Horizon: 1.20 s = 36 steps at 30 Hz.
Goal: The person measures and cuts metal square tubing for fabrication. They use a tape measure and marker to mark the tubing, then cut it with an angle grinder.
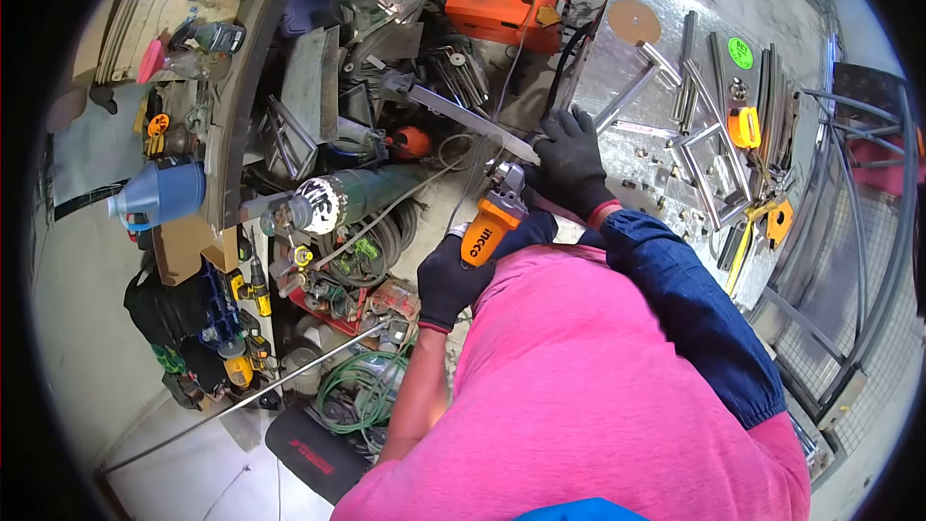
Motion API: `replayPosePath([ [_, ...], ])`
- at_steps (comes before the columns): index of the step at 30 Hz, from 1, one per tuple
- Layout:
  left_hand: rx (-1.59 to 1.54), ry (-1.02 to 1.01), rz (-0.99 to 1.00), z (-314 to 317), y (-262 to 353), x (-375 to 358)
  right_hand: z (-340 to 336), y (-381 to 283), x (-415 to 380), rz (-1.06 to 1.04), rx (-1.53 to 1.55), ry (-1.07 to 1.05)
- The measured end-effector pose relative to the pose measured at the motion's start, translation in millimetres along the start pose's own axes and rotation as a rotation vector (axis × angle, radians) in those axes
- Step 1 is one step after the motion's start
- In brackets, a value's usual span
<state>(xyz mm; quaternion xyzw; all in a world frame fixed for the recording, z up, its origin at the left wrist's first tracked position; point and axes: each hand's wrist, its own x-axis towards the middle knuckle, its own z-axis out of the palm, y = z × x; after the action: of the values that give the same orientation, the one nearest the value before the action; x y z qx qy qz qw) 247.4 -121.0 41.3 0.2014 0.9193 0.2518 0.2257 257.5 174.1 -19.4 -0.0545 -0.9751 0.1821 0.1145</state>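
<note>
In a black glove, my left hand point(451, 280) is wrapped round the rear of an orange angle grinder point(492, 222), whose metal head points up toward the middle of the view. My right hand point(571, 159), gloved too and with a blue sleeve, lies over the near end of a long flat metal bar point(473, 123), its fingers bent round that end. The bar runs up and to the left from there. The grinder's head is just below the bar's end, close to my right hand; its disc is hard to make out.
A metal-topped table point(617, 68) on the right bears welded tube frames point(709, 159), rods and an orange clamp point(776, 222). An orange case point(502, 10) stands at the top. Left are a gas cylinder point(362, 195), hoses, a blue jug point(164, 195) and cables across the floor.
</note>
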Motion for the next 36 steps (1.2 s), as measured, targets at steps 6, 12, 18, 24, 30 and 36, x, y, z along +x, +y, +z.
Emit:
replayPosePath([
  [6, 0.015, 0.030, 0.022, 1.5, -1.1, 1.2, -0.9, -2.1, 1.4, 0.024, 0.027, 0.026],
  [12, 0.037, 0.046, 0.058, 2.8, -3.2, 3.2, 1.0, -2.0, 2.3, 0.011, 0.021, 0.027],
  [18, 0.024, 0.002, 0.026, 0.4, -1.2, 5.5, 4.6, 0.0, 1.7, 0.007, 0.004, 0.039],
  [24, 0.020, 0.046, 0.060, 2.3, -2.4, 5.3, 4.8, 0.7, 0.9, 0.001, 0.014, 0.054],
  [30, -0.011, 0.023, 0.044, 0.2, -1.3, 6.5, 2.7, -0.7, 2.0, -0.008, 0.049, 0.084],
  [36, -0.021, 0.006, 0.029, -1.8, -0.8, 7.3, 4.8, 0.6, 1.2, -0.006, 0.024, 0.073],
])
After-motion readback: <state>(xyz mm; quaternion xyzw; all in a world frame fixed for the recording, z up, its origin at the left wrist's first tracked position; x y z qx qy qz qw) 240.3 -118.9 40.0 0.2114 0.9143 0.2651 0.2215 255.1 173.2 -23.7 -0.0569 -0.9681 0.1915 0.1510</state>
